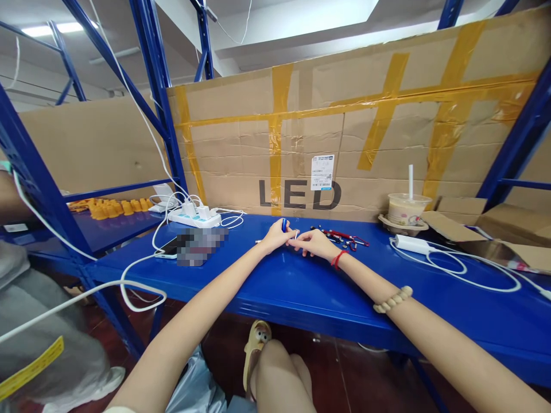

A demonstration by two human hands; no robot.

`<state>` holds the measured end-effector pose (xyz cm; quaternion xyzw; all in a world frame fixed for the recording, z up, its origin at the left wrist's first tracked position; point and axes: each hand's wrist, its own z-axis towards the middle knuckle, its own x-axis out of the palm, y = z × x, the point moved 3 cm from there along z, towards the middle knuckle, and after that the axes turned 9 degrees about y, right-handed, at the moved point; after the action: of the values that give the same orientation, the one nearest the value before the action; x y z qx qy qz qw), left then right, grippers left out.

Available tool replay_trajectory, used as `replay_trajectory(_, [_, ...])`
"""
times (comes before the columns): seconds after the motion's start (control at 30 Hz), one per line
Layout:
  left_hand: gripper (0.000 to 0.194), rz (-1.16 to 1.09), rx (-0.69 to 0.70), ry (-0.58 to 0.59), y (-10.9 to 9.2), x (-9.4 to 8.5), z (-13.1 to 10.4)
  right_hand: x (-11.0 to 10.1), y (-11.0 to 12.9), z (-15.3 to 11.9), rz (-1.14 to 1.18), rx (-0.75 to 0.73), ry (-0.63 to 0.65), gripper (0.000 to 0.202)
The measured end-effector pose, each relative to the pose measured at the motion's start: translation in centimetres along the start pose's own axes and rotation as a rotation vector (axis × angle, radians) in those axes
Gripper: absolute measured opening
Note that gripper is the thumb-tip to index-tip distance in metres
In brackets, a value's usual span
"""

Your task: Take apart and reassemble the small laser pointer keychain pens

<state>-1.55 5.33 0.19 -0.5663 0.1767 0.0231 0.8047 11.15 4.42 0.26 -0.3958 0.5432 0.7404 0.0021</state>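
Observation:
My left hand is closed around a small blue cylinder-like object, whose exact kind I cannot make out. A thin silvery piece shows between the two hands. My right hand, with a red string at the wrist, has its thumb and forefinger pinched together at that piece. Just behind the right hand lies a loose group of small red and black items, slender and partly hidden. Both hands are held close together above the blue tabletop.
A white power strip with plugs and cables stands at the left, near a phone. On the right are a drink cup, a white adapter and open cardboard. Cardboard walls the back. Another person's leg shows left.

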Motion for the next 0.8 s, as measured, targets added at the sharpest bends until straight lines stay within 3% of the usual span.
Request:
replay_trajectory(0.4, [0.03, 0.025, -0.043, -0.071, 0.04, -0.46, 0.15, -0.45, -0.62, 0.2, 0.361, 0.141, -0.153, 0.014])
replay_trajectory(0.6, [0.029, -0.027, -0.088, -0.046, -0.17, -0.46, 0.01, -0.38, -0.31, -0.02, 0.538, 0.171, -0.126, 0.016])
replay_trajectory(0.8, [0.034, -0.166, -0.147, 0.005, -0.33, -0.15, 0.07, -0.45, 0.19, -0.01, 0.696, 0.112, -0.074, 0.009])
